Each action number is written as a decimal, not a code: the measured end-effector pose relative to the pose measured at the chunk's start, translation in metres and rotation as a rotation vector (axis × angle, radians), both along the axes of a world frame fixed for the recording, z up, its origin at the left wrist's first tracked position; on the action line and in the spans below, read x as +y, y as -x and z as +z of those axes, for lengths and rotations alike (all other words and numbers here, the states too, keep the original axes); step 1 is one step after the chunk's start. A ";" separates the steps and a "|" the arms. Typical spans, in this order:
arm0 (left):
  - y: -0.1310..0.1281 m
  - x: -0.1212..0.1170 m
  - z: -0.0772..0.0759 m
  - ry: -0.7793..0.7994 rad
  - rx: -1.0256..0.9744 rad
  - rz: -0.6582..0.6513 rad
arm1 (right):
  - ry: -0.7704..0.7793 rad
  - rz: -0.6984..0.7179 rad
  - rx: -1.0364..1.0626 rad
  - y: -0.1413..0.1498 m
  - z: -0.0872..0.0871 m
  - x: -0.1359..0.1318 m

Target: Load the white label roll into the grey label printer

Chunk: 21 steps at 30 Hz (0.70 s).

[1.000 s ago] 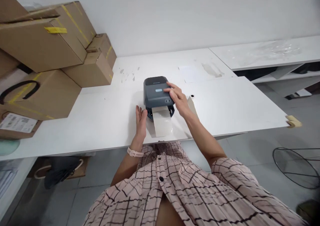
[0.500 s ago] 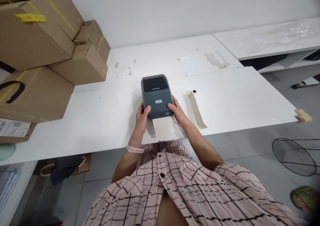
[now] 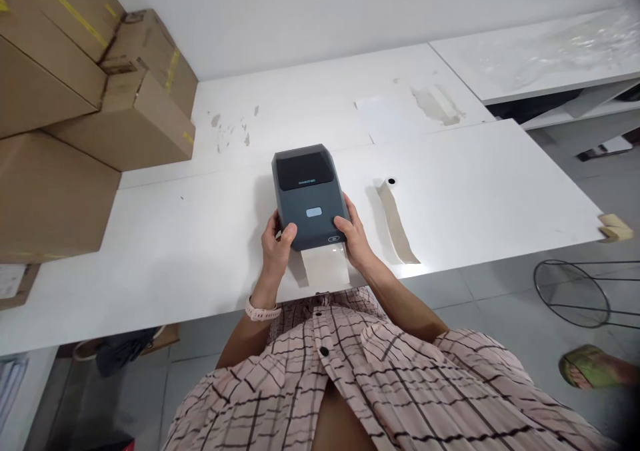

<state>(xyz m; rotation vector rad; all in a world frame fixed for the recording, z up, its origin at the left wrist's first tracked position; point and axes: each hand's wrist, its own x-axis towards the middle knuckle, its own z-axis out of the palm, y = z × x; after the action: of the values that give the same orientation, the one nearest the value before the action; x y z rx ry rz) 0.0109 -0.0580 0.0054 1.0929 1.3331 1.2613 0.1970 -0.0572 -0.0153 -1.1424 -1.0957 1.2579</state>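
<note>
Between my two hands is a dark grey-green label printer (image 3: 295, 204) with a black window and one pale button on top. My left hand (image 3: 278, 243) grips its near left corner, thumb on top and fingers down the side. On the opposite side my right hand (image 3: 356, 235) holds it the same way. A strip of pale label paper (image 3: 326, 268) sticks out from the printer's near edge toward my body. Right of the printer, a small paper roll (image 3: 391, 182) lies with a beige tail (image 3: 398, 224) unrolled toward me. The printer's underside is hidden.
Cardboard boxes (image 3: 125, 118) are stacked at the left of the white table (image 3: 200, 238). A white sheet (image 3: 385, 119) lies toward the back. The table's right corner has a tan corner guard (image 3: 614, 228). On the floor at right are a wire ring frame (image 3: 571, 294) and a person's sandalled foot (image 3: 583, 366).
The printer and both hands appear slightly larger and closer to me, and the printer looks a little more tilted. My grip is the same. The camera view has shifted, and the foot shows more.
</note>
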 end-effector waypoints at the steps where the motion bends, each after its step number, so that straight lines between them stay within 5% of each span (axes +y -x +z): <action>1: 0.000 0.001 0.000 -0.002 0.003 0.004 | 0.006 -0.015 0.015 0.001 0.000 0.000; 8: -0.004 -0.005 0.008 -0.032 -0.039 -0.037 | 0.036 -0.014 0.147 -0.003 0.007 0.004; 14: -0.025 -0.076 -0.002 0.113 0.183 0.236 | 0.029 -0.010 0.160 -0.006 0.011 0.007; 18: -0.030 -0.093 0.002 0.334 -0.005 -0.227 | 0.010 -0.013 0.141 -0.003 0.008 0.006; 21: -0.029 -0.087 0.017 0.356 -0.135 -0.329 | -0.001 -0.011 0.081 -0.005 0.010 0.004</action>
<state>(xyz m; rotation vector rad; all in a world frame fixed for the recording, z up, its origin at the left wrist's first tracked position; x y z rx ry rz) 0.0401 -0.1455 0.0220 0.9118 1.1636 0.8041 0.2016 -0.0537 -0.0056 -1.0860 -1.0280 1.2844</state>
